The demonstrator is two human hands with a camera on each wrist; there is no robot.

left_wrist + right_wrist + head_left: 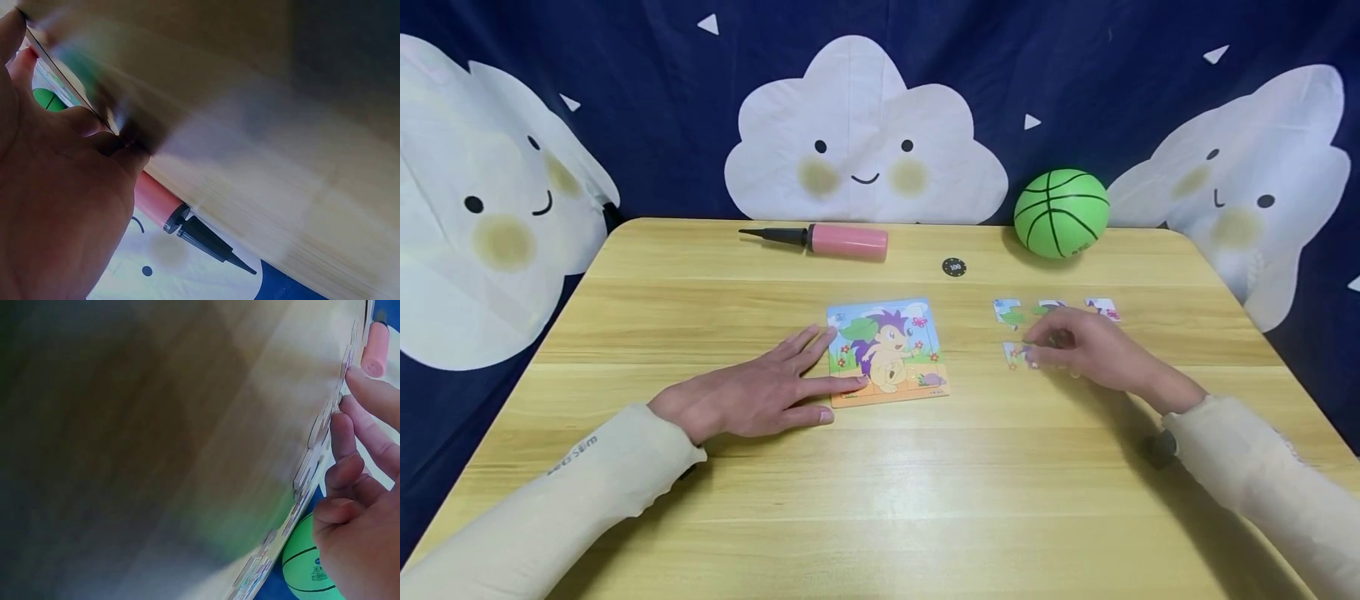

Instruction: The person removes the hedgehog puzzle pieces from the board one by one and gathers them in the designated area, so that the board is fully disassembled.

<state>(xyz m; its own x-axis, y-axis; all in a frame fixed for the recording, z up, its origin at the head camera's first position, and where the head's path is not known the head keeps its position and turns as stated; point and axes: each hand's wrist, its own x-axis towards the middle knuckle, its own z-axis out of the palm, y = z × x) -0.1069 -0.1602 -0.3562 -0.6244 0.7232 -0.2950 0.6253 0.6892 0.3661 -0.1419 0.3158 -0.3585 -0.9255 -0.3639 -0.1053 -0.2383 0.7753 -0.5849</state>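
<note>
Hedgehog picture board, flat and brightly printed (895, 358), lies on the pale wood-grained table (880, 500); the left hand (748, 396), fingers spread, rests over its left edge, probably steadying it. Across, the right hand's (1097, 350) curled fingers meet a small blue-and-purple puzzle piece (1012, 356); whether they pinch, I can't tell. More loose pieces (1102, 308) sit apart, seemingly for easy reach.

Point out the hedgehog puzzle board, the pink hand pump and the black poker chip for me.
Hedgehog puzzle board (889, 354): head view, middle of its printed picture.
Pink hand pump (835, 240): head view, on its pink barrel.
Black poker chip (954, 267): head view, middle of its face.
</note>
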